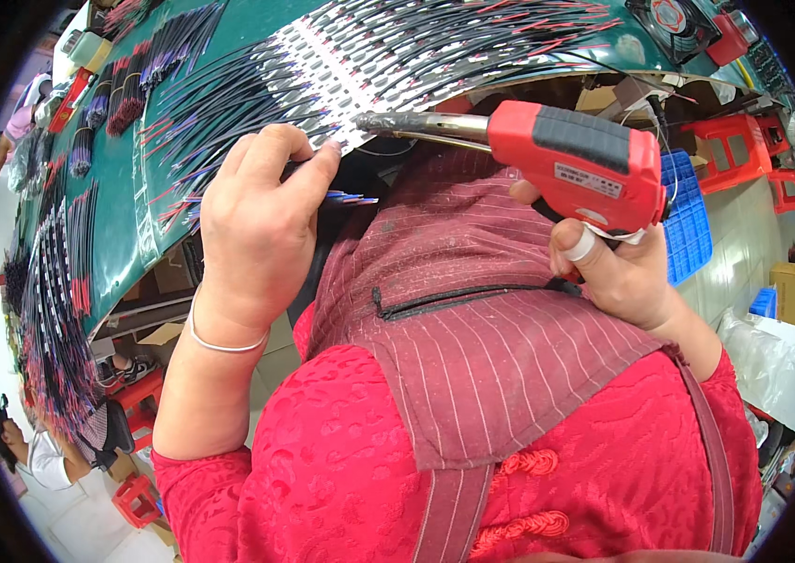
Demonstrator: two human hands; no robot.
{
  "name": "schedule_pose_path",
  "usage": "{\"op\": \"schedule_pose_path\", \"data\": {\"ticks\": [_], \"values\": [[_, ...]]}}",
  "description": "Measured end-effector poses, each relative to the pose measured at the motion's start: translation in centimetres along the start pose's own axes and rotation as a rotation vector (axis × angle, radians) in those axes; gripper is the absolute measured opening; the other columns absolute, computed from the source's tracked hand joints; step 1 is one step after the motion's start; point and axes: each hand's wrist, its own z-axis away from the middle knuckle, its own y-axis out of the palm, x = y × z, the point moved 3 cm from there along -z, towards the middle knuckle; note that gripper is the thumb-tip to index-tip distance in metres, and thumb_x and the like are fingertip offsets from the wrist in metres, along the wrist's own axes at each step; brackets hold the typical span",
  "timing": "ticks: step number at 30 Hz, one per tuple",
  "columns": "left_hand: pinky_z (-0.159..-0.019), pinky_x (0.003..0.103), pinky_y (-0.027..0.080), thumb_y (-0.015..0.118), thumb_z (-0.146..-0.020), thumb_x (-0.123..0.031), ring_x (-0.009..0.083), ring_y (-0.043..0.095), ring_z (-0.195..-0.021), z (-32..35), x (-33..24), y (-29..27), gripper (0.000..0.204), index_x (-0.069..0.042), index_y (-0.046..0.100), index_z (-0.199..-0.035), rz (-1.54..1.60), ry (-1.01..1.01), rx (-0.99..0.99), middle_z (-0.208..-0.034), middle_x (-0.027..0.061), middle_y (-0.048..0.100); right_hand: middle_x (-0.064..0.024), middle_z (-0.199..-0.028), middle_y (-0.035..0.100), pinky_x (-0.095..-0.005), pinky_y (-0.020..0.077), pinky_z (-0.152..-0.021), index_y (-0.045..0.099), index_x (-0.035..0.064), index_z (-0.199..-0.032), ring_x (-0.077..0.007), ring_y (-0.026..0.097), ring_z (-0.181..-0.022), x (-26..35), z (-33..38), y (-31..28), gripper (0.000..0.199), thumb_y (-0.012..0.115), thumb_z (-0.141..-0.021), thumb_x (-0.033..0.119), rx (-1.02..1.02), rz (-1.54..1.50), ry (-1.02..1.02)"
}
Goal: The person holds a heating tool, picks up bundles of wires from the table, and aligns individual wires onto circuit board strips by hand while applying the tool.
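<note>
My left hand (261, 202) is closed at the near edge of the white panel strips (318, 70), thumb and fingertips pinched together. Thin wires with blue ends (351, 198) poke out beside it, and the hand hides most of them. In my right hand (618, 267) is a red and black soldering gun (580, 159), its long metal barrel pointing left. The dark tip ends just right of my left fingertips, over the strips' edge. A white wrap circles my right thumb. Rows of black wires with red and blue ends (219, 103) fan out from both sides of the strips.
Wire bundles (125, 103) lie on the green tabletop (121, 220), and more wired strips (50, 310) hang over its left side. At the back right stands a small fan (670, 23). Blue crate (688, 216) and red stools (731, 150) are right; other people sit far left.
</note>
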Motion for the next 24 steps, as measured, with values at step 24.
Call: {"op": "schedule_pose_path", "data": {"ticks": [24], "values": [[-0.066, 0.037, 0.050, 0.068, -0.063, 0.011, 0.0275, 0.062, -0.077, -0.5, -0.4, 0.3, 0.036, -0.002, 0.072, -0.097, -0.004, -0.005, 0.029, -0.086, 0.0106, 0.060, -0.0115, -0.113, 0.070, -0.0297, 0.0531, -0.089, 0.061, -0.0006, -0.125, -0.0149, 0.066, -0.103, -0.8, -0.1, 0.3, 0.034, 0.069, -0.092, 0.001, -0.009, -0.036, 0.011]]}}
